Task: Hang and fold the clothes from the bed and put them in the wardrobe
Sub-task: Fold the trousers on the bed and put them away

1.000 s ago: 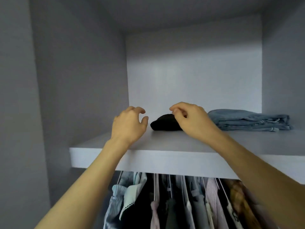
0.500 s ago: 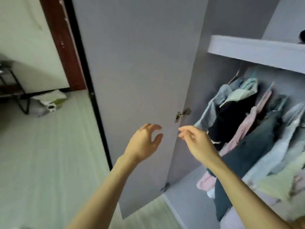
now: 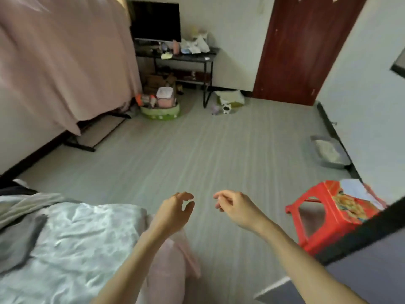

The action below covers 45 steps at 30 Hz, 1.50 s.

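Fingers (image 3: 185, 195) of the left hand (image 3: 173, 212) are seen loosely curled, thumb set apart from the fingertips, nothing held and nothing touched. Fingers (image 3: 219, 197) of the right hand (image 3: 237, 208) are likewise loosely curled and slack, nothing pinched or carried. Both hands are held in the air over the floor (image 3: 219, 150), near each other but apart, with bare forearms entering from the lower edge.

Head view, items recorded:

- Bed (image 3: 72, 249): lower left, covered by a pale blue crumpled sheet; its corner lies just beside the left forearm.
- Clothes (image 3: 19, 235): grey fabric is seen lying on the bed at the far left, with a lighter grey piece (image 3: 28, 204) above it; the kind of garment cannot be told.
- Pink cloth (image 3: 168, 273): draped at the bed's corner, below the left forearm.
- Stool (image 3: 335, 213): red plastic, on the floor to the right of the right hand, well apart from it.
- Wardrobe door (image 3: 372, 270): a grey panel with a dark edge, lower right corner, partly in front of the stool.
- Curtain (image 3: 65, 58): pink, upper left.
- Screen (image 3: 156, 20): black, on a dark table (image 3: 206, 55) against the far wall, with small clutter on and below it.
- Door (image 3: 304, 47): dark red, upper right.
- Tray (image 3: 329, 153): grey, on the floor by the right wall.
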{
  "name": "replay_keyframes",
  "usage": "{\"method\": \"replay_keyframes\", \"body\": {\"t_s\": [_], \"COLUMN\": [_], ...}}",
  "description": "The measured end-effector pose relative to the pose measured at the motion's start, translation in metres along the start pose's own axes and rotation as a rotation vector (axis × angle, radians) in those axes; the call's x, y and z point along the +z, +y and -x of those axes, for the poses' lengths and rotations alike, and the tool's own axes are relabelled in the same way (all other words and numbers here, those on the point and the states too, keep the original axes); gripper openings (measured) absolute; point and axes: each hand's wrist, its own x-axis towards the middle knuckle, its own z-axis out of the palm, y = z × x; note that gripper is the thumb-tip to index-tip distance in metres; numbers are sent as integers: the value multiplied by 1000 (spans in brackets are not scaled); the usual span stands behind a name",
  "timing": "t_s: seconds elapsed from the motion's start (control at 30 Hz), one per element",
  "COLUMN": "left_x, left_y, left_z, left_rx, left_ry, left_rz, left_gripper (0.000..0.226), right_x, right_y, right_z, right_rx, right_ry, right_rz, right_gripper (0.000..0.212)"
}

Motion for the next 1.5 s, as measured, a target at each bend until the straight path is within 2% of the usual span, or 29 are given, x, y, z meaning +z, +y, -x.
{"method": "replay_keyframes", "body": {"t_s": [0.17, 0.43, 0.57, 0.7, 0.87, 1.03, 1.17, 1.37, 1.5], "left_x": [-56, -93, -113, -129, -136, -165, -195, -244, -286], "left_y": [-62, -102, -121, -120, -133, -190, -254, -360, -414], "left_z": [-50, -143, -206, -253, -263, -258, -265, -254, -233], "left_rx": [-179, -334, -476, -545, -686, -878, -961, -1105, -1232], "left_ry": [121, 243, 403, 521, 664, 766, 882, 996, 1120], "left_rz": [-33, -14, 18, 68, 148, 199, 277, 406, 447], "left_gripper": [28, 29, 30, 30, 27, 29, 28, 24, 24], "right_x": [39, 51, 56, 62, 92, 152, 209, 327, 391], "right_y": [-50, -75, -98, -118, -154, -203, -243, -342, -404], "right_z": [-104, -268, -367, -430, -476, -505, -535, -579, -593], "right_rx": [-62, -144, -250, -308, -398, -549, -602, -730, -791], "right_ry": [-151, -268, -372, -486, -621, -792, -871, -996, -1076], "right_rz": [-2, -10, 27, 80, 133, 162, 197, 382, 376], "right_gripper": [26, 23, 19, 20, 22, 24, 23, 28, 29]}}
